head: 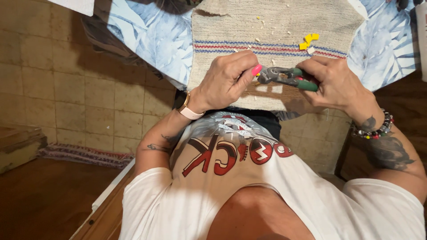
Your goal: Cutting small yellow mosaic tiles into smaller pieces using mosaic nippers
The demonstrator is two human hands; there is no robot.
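Observation:
My right hand (336, 82) grips a pair of pliers-like nippers (284, 76) by their green handles, jaws pointing left. My left hand (229, 79), with a pink thumbnail, pinches something small at the jaws; the piece itself is hidden by my fingers. Both hands hover over the near edge of a beige woven cloth (271, 26) with blue and red stripes. Small yellow pieces (308, 41) lie on the cloth just beyond my right hand, with pale crumbs scattered around them.
The cloth lies on a table covered in a blue leaf-print cover (151, 40). Beige floor tiles (53, 71) and a striped rug (84, 154) lie to the left. A wooden surface (44, 195) sits at lower left.

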